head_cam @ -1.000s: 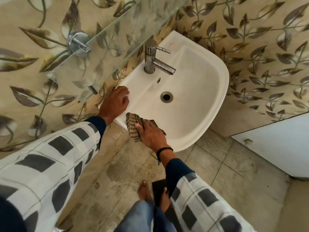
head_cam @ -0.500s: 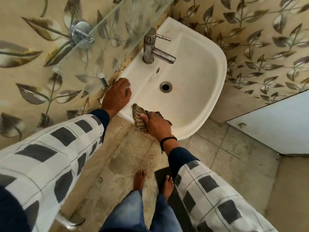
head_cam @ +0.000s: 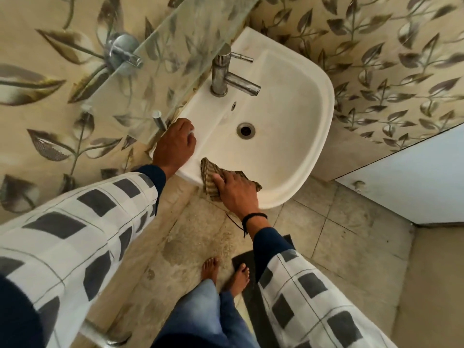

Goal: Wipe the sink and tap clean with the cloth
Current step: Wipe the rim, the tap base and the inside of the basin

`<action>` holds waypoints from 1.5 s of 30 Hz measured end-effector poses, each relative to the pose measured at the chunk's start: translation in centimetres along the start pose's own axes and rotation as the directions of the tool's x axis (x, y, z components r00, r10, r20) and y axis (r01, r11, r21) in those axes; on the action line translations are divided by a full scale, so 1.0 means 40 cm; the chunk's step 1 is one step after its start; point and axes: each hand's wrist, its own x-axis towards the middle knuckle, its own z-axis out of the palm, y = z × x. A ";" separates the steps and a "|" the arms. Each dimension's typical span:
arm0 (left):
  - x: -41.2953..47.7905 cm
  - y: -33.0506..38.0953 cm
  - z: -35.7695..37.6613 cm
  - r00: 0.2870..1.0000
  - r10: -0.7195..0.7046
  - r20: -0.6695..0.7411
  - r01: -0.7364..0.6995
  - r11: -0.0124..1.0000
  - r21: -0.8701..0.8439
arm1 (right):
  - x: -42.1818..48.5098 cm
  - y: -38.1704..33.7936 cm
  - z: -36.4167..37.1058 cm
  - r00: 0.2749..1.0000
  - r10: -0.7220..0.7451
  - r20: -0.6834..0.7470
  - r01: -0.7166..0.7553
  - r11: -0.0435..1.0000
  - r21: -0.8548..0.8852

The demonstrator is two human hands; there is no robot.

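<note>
A white wall-hung sink [head_cam: 296, 116] fills the upper middle of the head view, with a round drain [head_cam: 245, 130] in its bowl. A chrome tap [head_cam: 226, 76] stands on its back ledge, spout over the bowl. My right hand [head_cam: 234, 193] presses a brown striped cloth [head_cam: 209, 175] flat onto the sink's near rim, fingers spread over it. My left hand [head_cam: 175, 144] rests on the sink's left corner by the wall, fingers curled over the edge.
A glass shelf [head_cam: 175, 46] on chrome brackets [head_cam: 123, 54] juts from the leaf-patterned wall above the sink's left side. A pale door [head_cam: 414, 177] stands at the right. Below are a tiled floor, a dark mat [head_cam: 253, 310] and my bare feet.
My right hand and the cloth stay on the sink's near rim, shifting only slightly. My left hand keeps its place on the left corner. The camera view has drifted.
</note>
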 end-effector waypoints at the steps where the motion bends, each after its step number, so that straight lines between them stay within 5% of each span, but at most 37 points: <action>1: 0.000 0.001 0.001 1.000 -0.002 0.003 0.002 1.000 -0.002 | -0.001 0.014 -0.003 1.000 -0.005 0.018 0.004 0.998 0.060; 8: 0.001 0.002 -0.001 0.999 -0.025 0.039 0.025 1.000 0.005 | 0.025 0.050 -0.029 0.995 -0.005 0.103 0.014 0.996 -0.088; 14: -0.002 0.007 -0.009 0.999 -0.001 0.034 0.000 1.000 0.008 | 0.017 0.109 -0.034 0.988 -0.040 0.151 0.034 0.998 0.045; 19: 0.001 0.009 -0.010 0.999 0.003 0.043 -0.002 1.000 -0.002 | 0.031 0.081 -0.009 0.989 -0.016 0.145 0.041 0.984 -0.174; 23: 0.000 0.003 -0.007 0.999 0.005 0.045 -0.006 1.000 0.020 | -0.010 0.110 -0.023 0.990 -0.038 0.133 0.038 0.999 0.001; 28: 0.000 0.005 -0.007 1.000 -0.003 0.030 0.002 1.000 0.024 | -0.012 0.129 -0.051 0.990 -0.030 0.135 0.051 0.987 -0.153; 33: -0.001 0.007 -0.005 1.000 0.013 0.006 -0.013 0.999 0.038 | -0.020 0.128 -0.049 0.989 -0.021 0.144 0.020 1.000 0.003; 38: 0.001 0.000 -0.002 1.000 0.004 0.026 -0.005 0.999 0.040 | 0.007 0.133 -0.069 0.989 0.051 0.139 -0.030 0.988 -0.152; 45: 0.000 0.004 -0.009 1.000 0.013 0.014 -0.013 0.999 0.051 | -0.023 0.158 -0.055 0.985 -0.001 0.174 0.011 0.998 -0.059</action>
